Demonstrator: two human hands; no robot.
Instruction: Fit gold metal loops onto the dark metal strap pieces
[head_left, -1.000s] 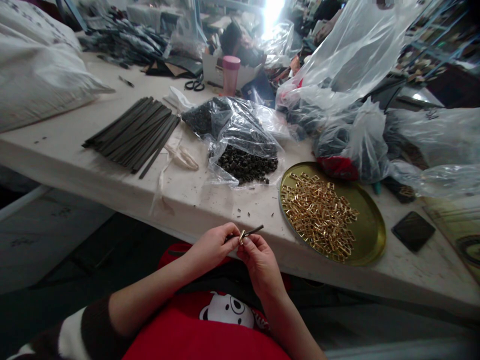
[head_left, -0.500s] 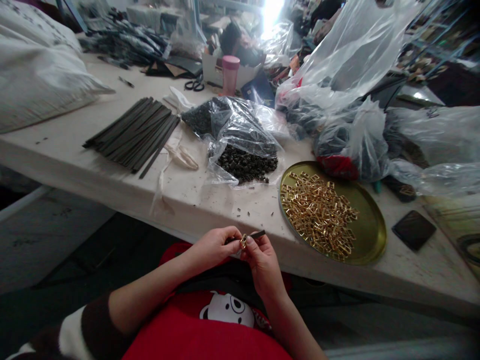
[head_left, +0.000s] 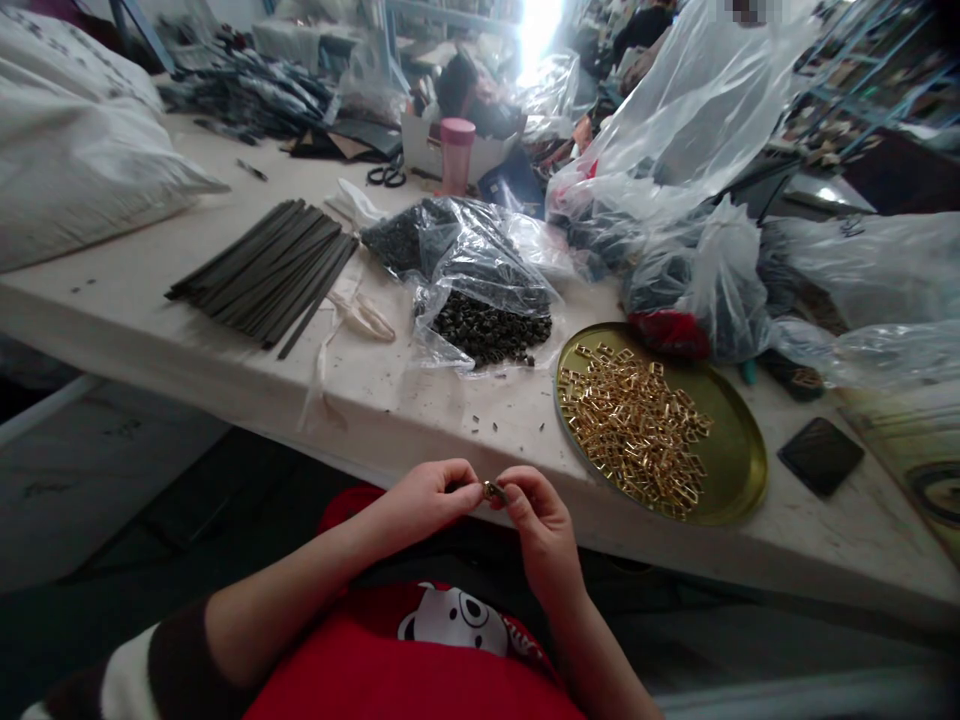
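Note:
My left hand [head_left: 427,497] and my right hand [head_left: 536,510] meet fingertip to fingertip just below the table's front edge. Between them they pinch a small gold buckle [head_left: 491,490] threaded on a thin dark strap, which is now almost hidden by the fingers. Both hands are closed. A round gold tray [head_left: 739,470] holding several loose gold buckles [head_left: 637,425] lies on the table to the right of my hands. A bundle of long dark straps [head_left: 266,265] lies to the left.
An open clear bag of small dark parts [head_left: 491,335] sits ahead of my hands. Big plastic bags [head_left: 690,130], a pink cup [head_left: 456,152], scissors [head_left: 386,176] and a white sack [head_left: 75,170] crowd the table. A black card [head_left: 821,455] lies right of the tray.
The strap end that stuck out past my right hand has been drawn in and no longer shows. My hands have closed tighter together and dropped slightly.

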